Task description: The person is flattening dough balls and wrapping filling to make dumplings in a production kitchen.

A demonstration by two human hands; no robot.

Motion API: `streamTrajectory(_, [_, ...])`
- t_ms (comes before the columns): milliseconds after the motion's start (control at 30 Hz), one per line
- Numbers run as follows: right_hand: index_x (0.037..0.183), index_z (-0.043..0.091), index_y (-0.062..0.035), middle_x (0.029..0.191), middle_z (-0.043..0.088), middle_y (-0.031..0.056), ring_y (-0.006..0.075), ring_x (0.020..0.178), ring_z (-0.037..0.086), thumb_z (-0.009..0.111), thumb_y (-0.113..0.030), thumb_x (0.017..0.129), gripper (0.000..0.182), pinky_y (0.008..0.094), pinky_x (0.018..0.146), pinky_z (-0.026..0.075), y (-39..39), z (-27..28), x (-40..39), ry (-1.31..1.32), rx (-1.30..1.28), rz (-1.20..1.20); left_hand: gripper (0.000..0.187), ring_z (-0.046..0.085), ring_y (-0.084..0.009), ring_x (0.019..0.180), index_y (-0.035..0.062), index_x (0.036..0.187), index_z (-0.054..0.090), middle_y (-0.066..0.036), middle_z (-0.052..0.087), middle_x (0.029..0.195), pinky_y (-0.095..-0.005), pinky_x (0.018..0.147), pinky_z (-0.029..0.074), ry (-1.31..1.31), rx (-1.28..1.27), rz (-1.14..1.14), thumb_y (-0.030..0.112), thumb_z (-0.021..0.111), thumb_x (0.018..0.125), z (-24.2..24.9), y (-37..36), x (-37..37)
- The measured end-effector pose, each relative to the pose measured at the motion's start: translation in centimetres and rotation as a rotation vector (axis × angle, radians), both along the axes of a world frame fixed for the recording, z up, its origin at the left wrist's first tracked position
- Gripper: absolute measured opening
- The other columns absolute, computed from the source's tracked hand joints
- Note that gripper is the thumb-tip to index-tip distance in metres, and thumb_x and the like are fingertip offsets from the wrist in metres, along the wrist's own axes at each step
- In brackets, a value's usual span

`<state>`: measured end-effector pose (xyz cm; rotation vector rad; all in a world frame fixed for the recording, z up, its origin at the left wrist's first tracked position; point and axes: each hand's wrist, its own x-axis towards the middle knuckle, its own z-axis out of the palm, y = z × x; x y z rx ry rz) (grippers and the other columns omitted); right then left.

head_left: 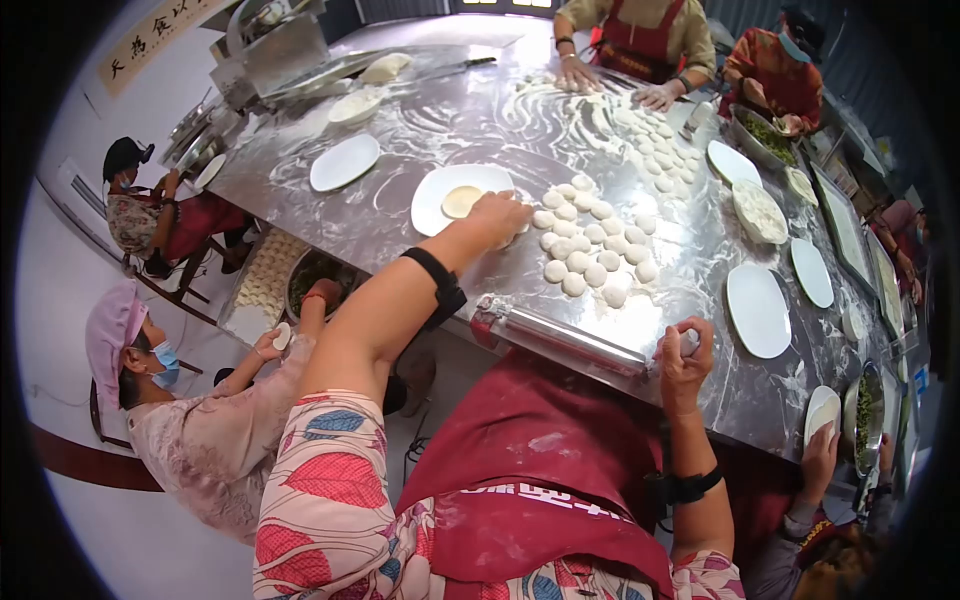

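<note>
My left hand [497, 218] reaches over the right side of a white plate [427, 215], its fingers curled at the rim. A flat round dough wrapper [461, 202] lies on that plate. My right hand [684, 362] is closed around a small pale rounded thing [690, 343], beside the right end of a steel roller machine [570, 336]. The machine sits along the table edge in front of my red apron. Many small dough balls [596, 258] lie grouped on the floury table between my hands. What my left fingertips hold is hidden; I cannot tell.
Floured steel table [400, 140] carries several white plates [758, 310], a flour bowl [760, 212] and more dough pieces [660, 150]. Co-workers stand at the far side. At lower left a person in a pink cap [115, 325] holds a wrapper. Another person's hand [820, 455] is at lower right.
</note>
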<state>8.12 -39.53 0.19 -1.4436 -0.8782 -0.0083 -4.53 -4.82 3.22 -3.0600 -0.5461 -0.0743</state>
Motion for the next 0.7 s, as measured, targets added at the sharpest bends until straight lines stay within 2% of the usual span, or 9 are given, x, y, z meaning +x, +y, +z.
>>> streamTrajectory(133, [0.097, 0.047, -0.0039, 0.081, 0.053, 0.0036, 0.0071, 0.054, 0.054, 0.059, 0.0, 0.089, 0.014, 0.0221, 0.045, 0.044, -0.4, -0.1, -0.2, -0.002, 0.017, 0.0, 0.021, 0.055, -0.0318, 0.108, 0.0092, 0.097, 0.067, -0.013, 0.061, 0.112, -0.042, 0.093, 0.045, 0.129, 0.091, 0.022, 0.007, 0.06, 0.077, 0.5, -0.3, 1.9])
streamTrajectory(267, [0.097, 0.048, -0.004, 0.077, 0.053, 0.0032, 0.0074, 0.053, 0.054, 0.058, 0.002, 0.088, 0.014, 0.0221, 0.046, 0.044, -0.2, 0.3, -0.5, -0.026, 0.019, -0.018, 0.017, 0.056, -0.0317, 0.105, 0.0086, 0.093, 0.067, -0.014, 0.06, 0.11, -0.0414, 0.091, 0.046, 0.061, 0.087, 0.052, 0.006, 0.06, 0.078, 1.1, -0.7, 2.2])
streamTrajectory(367, [0.097, 0.048, -0.004, 0.077, 0.054, 0.0036, 0.0074, 0.052, 0.054, 0.058, 0.002, 0.087, 0.015, 0.0222, 0.046, 0.044, -0.3, 0.0, -0.4, -0.048, 0.02, -0.026, 0.018, 0.06, -0.0298, 0.096, 0.0061, 0.092, 0.066, -0.013, 0.063, 0.103, -0.0386, 0.084, 0.049, -0.114, 0.025, 0.002, 0.009, 0.066, 0.075, 0.7, -1.7, 2.8])
streamTrajectory(467, [0.097, 0.048, -0.0041, 0.075, 0.054, 0.0027, 0.0072, 0.053, 0.055, 0.059, 0.002, 0.087, 0.016, 0.0221, 0.046, 0.044, -0.4, -0.2, -0.4, -0.034, 0.026, -0.017, 0.024, 0.062, -0.027, 0.086, 0.0039, 0.092, 0.064, -0.013, 0.065, 0.093, -0.0362, 0.075, 0.05, -0.147, -0.586, -0.023, 0.014, 0.072, 0.071, 1.6, -5.8, 3.9])
streamTrajectory(500, [0.097, 0.048, -0.0042, 0.075, 0.054, 0.0026, 0.0072, 0.053, 0.055, 0.059, 0.002, 0.087, 0.016, 0.0222, 0.046, 0.044, -0.4, -0.1, -0.5, -0.031, 0.025, -0.017, 0.032, 0.063, -0.0245, 0.079, 0.0034, 0.094, 0.063, -0.012, 0.066, 0.085, -0.035, 0.07, 0.049, -0.195, -0.713, -0.115, 0.019, 0.075, 0.068, 0.2, -6.5, 4.7])
streamTrajectory(567, [0.097, 0.048, -0.0043, 0.074, 0.054, 0.0024, 0.0072, 0.053, 0.055, 0.059, 0.002, 0.087, 0.016, 0.0222, 0.046, 0.044, -0.5, 0.1, -0.7, -0.028, 0.026, -0.011, 0.03, 0.063, -0.0274, 0.086, 0.0055, 0.098, 0.065, -0.012, 0.066, 0.09, -0.0373, 0.073, 0.05, -0.146, -0.709, -0.158, 0.017, 0.074, 0.071, 1.4, -10.0, 5.3])
streamTrajectory(667, [0.098, 0.048, -0.0043, 0.075, 0.054, 0.0031, 0.0074, 0.053, 0.055, 0.06, 0.001, 0.088, 0.017, 0.0224, 0.046, 0.044, -0.8, 0.0, -1.0, -0.01, 0.013, -0.008, 0.029, 0.062, -0.03, 0.093, 0.0092, 0.102, 0.066, -0.011, 0.064, 0.097, -0.0401, 0.078, 0.049, -0.096, -0.304, -0.023, 0.015, 0.072, 0.074, 1.0, -11.6, 7.3])
streamTrajectory(700, [0.098, 0.048, -0.0043, 0.076, 0.054, 0.0032, 0.0075, 0.053, 0.055, 0.06, 0.0, 0.088, 0.017, 0.0224, 0.046, 0.044, -0.8, 0.0, -1.0, -0.001, 0.014, -0.007, 0.028, 0.062, -0.0306, 0.095, 0.0104, 0.103, 0.066, -0.01, 0.063, 0.1, -0.0408, 0.08, 0.049, -0.149, -0.23, -0.071, 0.015, 0.07, 0.076, 0.9, -11.8, 7.4])
